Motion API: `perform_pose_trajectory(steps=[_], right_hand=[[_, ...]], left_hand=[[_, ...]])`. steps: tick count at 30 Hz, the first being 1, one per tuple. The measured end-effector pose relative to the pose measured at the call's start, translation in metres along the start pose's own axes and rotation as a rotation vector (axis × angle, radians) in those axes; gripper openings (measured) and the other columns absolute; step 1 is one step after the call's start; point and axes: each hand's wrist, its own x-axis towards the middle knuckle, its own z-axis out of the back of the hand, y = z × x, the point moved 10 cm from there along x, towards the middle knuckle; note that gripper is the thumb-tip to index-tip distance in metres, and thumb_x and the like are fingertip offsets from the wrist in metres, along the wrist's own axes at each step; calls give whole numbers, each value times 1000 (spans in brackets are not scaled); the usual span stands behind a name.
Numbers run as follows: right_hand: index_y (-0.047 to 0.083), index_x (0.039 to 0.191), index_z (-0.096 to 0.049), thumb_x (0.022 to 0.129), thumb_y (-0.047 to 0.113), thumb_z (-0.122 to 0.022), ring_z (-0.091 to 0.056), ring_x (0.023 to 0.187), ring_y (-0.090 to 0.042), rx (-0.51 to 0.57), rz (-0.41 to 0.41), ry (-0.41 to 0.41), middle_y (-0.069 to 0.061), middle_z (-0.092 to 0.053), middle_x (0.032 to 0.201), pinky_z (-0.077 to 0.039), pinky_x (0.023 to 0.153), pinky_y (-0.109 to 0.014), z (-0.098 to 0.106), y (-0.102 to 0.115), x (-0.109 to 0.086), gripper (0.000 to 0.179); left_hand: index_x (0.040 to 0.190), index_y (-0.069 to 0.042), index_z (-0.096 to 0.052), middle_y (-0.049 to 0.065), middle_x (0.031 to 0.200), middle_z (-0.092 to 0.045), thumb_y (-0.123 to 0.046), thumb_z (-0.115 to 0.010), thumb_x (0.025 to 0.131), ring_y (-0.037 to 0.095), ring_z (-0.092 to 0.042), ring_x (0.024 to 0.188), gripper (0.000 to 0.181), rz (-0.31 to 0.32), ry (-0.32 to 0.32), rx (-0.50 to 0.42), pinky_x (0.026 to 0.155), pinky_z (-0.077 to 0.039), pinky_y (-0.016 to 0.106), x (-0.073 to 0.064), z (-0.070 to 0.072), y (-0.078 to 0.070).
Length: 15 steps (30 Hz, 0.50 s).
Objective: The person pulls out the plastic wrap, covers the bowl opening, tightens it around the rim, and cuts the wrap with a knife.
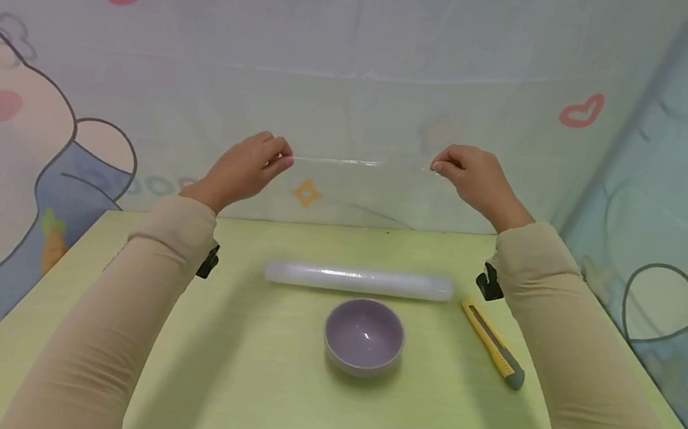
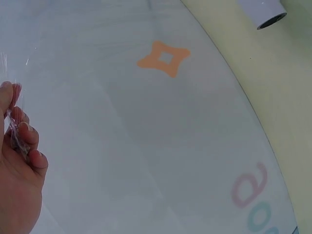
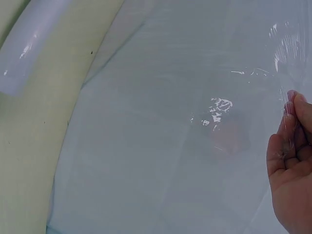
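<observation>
A clear sheet of plastic wrap [image 1: 353,162] is stretched between both hands, its upper edge a shiny, nearly level line above the table's far edge. My left hand [image 1: 249,167] pinches one corner; in the left wrist view, crumpled plastic wrap [image 2: 19,139] shows among the fingers. At the other corner, my right hand [image 1: 479,180] pinches the film between thumb and fingers, and creases fan out from there in the right wrist view. On the table below lie a whitish roll of plastic wrap [image 1: 360,279] and, nearer to me, a round purple bowl [image 1: 365,336].
A yellow utility knife [image 1: 493,344] with a grey end lies to the right of the bowl, beside the right sleeve. The pale green table [image 1: 272,400] meets a cartoon-printed cloth backdrop [image 1: 373,37] behind and on both sides.
</observation>
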Motion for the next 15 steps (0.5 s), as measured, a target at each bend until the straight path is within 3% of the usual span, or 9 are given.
perform_pose_trajectory(steps=[15], right_hand=[[7, 104, -60, 97, 26, -45, -47, 84, -24, 48, -53, 15, -11, -57, 97, -37, 75, -35, 1, -4, -6, 25]], left_hand=[[109, -8, -53, 10, 99, -51, -29, -41, 98, 24, -46, 86, 26, -6, 25, 3, 78, -39, 39, 0, 0, -5]])
